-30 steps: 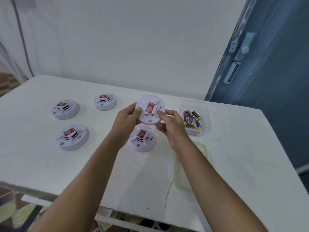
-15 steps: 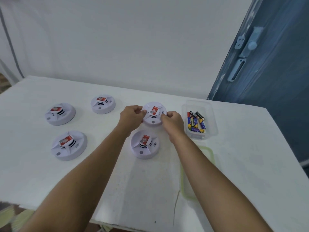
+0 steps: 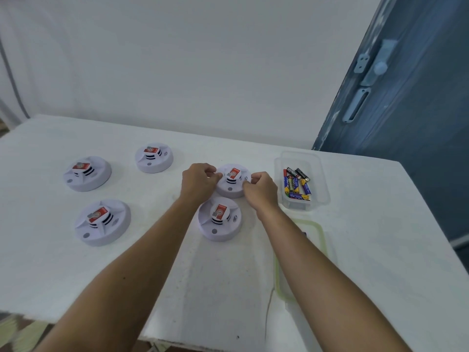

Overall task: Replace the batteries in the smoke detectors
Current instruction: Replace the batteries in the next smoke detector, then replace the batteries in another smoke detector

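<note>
The smoke detector [image 3: 232,181] that was lifted up a second ago is back down on the table [image 3: 368,224], at twelve o'clock from the nearer detector [image 3: 219,218] and nine o'clock from the clear tub [image 3: 322,179] of batteries [image 3: 295,184]. The left hand [image 3: 199,181] and right hand [image 3: 261,189] pinch its rim at nine and three o'clock, fingers curled. I'd say this unit is being put down, but I can't tell whether its batteries were changed.
</note>
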Demonstrator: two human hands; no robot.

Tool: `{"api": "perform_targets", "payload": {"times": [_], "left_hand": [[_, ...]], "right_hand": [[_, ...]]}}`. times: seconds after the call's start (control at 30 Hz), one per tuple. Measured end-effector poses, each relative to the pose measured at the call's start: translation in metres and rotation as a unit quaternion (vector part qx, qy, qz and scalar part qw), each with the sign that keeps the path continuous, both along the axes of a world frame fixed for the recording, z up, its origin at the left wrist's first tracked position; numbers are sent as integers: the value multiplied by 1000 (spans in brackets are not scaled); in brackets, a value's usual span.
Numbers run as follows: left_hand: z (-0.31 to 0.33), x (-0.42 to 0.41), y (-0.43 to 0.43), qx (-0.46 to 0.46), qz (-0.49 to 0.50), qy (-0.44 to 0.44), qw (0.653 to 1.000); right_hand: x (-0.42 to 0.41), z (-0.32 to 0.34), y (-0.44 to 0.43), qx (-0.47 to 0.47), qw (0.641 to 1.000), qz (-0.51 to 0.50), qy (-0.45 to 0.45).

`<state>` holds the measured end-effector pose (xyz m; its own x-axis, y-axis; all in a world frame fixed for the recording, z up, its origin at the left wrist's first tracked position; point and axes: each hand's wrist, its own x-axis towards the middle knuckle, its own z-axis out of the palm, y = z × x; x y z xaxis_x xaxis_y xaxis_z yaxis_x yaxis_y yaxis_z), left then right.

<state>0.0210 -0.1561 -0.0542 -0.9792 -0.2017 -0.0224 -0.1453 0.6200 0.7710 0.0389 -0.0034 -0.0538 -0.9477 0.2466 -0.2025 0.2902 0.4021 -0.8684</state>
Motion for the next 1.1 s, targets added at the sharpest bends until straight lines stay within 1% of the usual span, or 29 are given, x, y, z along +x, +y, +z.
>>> {"api": "perform_targets", "payload": {"times": [0.13,0.27,0.37,0.43,0.5,0.57,0.63,0.7,0.8,0.97,1.03,1.1], "left_hand": [[0,3,1,-10,2,2,1000],[3,7,1,-8,-10,-7,1000],[8,11,-1,-9,-32,-14,999],[14,17,-6,-6,-52,-10,999],[21,25,-13,-4,-69,2,998],[28,34,-23,2,-77,20,997],[36,46,-37,13,-80,35,996],[43,59,-53,-2,-75,47,996],[47,80,-85,-75,-33,62,995],[28,106,-148,-140,104,54,983],[16,111,-164,-173,169,16,970],[8,116,-174,-169,225,-51,958]], "right_hand": [[3,2,-1,6,1000,-1,3],[7,5,-2,-9,1000,12,-12],[11,11,-8,41,999,21,-9],[17,18,-16,61,997,31,23],[24,25,-25,43,996,53,65],[34,35,-37,-4,992,83,94],[44,44,-49,-73,986,119,93],[53,51,-63,-113,979,144,88],[63,52,-87,-140,974,162,78],[77,38,-133,-109,969,216,39],[81,33,-151,-90,963,252,10],[87,31,-168,-68,954,289,-29]]}}
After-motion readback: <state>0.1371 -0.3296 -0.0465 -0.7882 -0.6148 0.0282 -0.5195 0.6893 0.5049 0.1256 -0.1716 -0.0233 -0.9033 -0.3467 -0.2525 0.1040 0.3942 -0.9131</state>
